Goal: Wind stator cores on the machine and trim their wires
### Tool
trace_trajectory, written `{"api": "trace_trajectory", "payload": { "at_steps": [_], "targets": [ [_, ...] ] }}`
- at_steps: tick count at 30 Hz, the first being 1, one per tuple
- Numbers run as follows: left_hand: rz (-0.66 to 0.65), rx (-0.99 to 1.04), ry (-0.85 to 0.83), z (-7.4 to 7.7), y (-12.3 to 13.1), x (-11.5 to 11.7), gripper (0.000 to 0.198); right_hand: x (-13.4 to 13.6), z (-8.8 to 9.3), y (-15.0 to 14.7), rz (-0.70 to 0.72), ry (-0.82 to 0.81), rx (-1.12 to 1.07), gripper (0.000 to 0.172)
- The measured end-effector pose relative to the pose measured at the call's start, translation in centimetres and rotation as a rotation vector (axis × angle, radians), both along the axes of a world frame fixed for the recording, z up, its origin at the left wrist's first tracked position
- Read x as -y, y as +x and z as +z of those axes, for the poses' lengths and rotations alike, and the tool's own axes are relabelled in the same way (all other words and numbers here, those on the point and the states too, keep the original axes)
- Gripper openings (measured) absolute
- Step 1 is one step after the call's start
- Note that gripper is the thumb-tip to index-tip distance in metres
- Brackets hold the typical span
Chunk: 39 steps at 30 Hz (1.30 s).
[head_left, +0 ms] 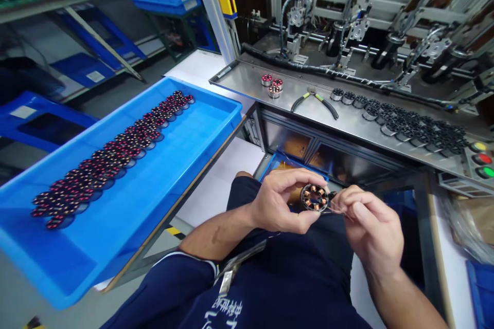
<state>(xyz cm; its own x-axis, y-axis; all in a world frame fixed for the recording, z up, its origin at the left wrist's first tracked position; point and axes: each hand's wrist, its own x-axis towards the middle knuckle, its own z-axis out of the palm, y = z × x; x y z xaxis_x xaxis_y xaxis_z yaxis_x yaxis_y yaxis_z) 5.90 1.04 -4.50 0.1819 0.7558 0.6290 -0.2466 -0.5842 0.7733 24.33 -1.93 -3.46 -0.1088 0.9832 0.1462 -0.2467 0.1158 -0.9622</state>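
Note:
My left hand (275, 204) grips a round motor stator (314, 198) by its rim between thumb and fingers. Copper coils sit around its ring, and the open middle faces up. To its right, my right hand (372, 229) is closed in a pinch on thin copper wires (336, 210) that run out from the stator's edge. Both hands are above my lap, in front of the metal bench. Cutting pliers with green and black handles (314, 104) lie on the bench, their handles spread apart.
Left of me, a blue tray (185, 157) holds rows of wound stators (111, 159). Three stators with red parts (275, 85) stand on the metal bench (239, 78). Many black-topped stators (420, 126) fill its right side, near push buttons (482, 159). Machinery (355, 31) rises behind.

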Motion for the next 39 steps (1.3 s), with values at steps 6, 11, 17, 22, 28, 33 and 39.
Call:
{"api": "trace_trajectory", "payload": {
  "at_steps": [6, 11, 17, 22, 28, 33, 39],
  "targets": [
    [-0.044, -0.082, 0.110, 0.8, -0.4, -0.2, 0.047, -2.2, 2.5, 0.8, 0.479, -0.386, -0.047, 0.038],
    [-0.034, -0.136, 0.177, 1.4, -0.7, -0.2, 0.046, -2.5, 2.9, 0.6, 0.556, -0.460, 0.000, 0.032],
    [-0.109, -0.119, 0.082, 1.1, -0.9, -0.2, 0.047, -2.3, 2.2, 0.9, 0.564, -0.470, -0.052, 0.027],
    [-0.159, 0.049, -0.050, 0.5, -0.1, 0.0, 0.048, -1.0, 1.7, 0.4, 0.503, -0.434, -0.172, 0.027],
    [-0.125, 0.067, -0.028, 0.7, 0.1, -0.1, 0.047, -0.2, 1.1, -0.5, 0.497, -0.448, -0.353, 0.026],
    [-0.203, 0.086, -0.119, 0.9, -0.2, 0.0, 0.041, -0.5, 0.7, -0.1, 0.520, -0.437, -0.354, 0.026],
    [-0.029, 0.001, 0.021, 0.9, -0.1, 0.0, 0.044, 0.1, 0.8, -0.4, 0.479, -0.354, -0.302, 0.024]
  ]
}}
